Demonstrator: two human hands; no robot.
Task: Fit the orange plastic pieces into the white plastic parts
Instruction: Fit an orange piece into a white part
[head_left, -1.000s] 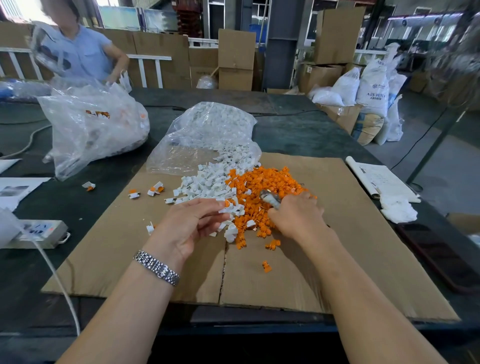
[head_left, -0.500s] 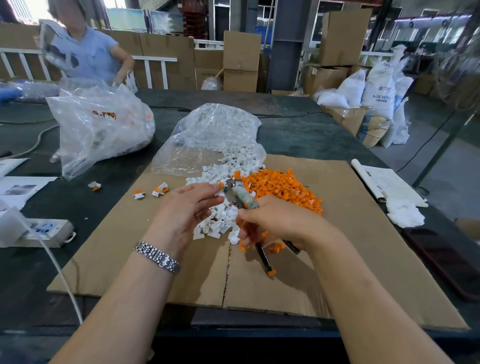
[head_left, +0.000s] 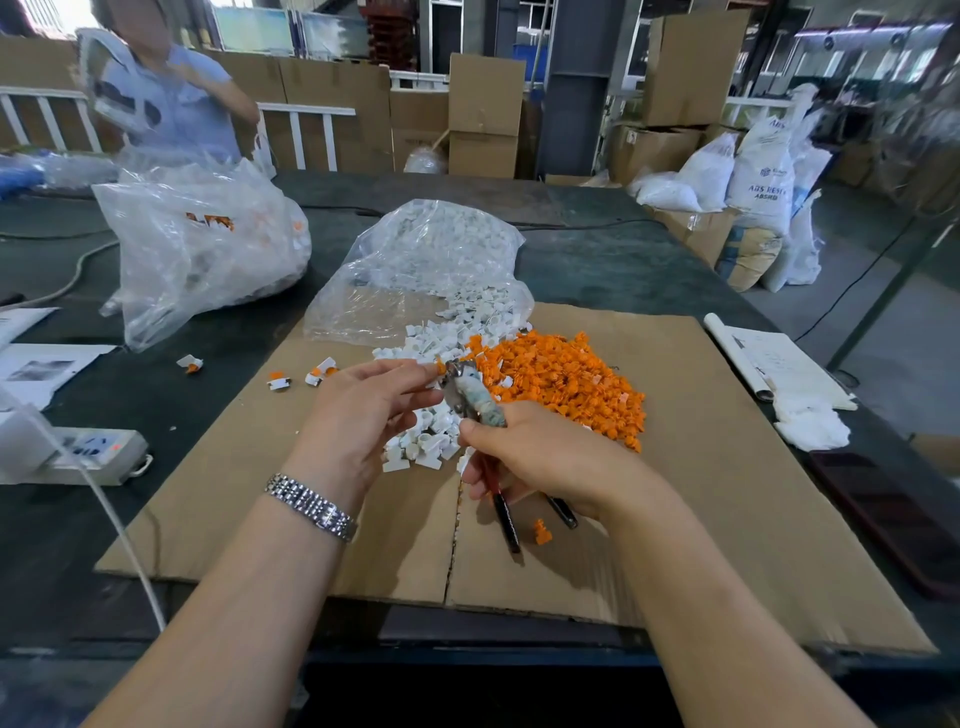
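The left hand (head_left: 363, 410), a metal watch (head_left: 311, 506) on its wrist, is raised over the cardboard sheet (head_left: 727, 519) with its fingertips pinching a small orange piece (head_left: 441, 368) at the nose of the pliers (head_left: 470, 397). Just right of it the right hand (head_left: 540, 460) grips the pliers' handles, fingers curled round them. Beneath and behind the hands lies the heap of white parts (head_left: 431, 441), touching the pile of orange pieces (head_left: 561, 379) to its right.

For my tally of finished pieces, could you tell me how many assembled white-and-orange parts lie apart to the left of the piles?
3: one on the dark table left of the cardboard, and two on the cardboard's left corner. Others may be hidden in the piles.
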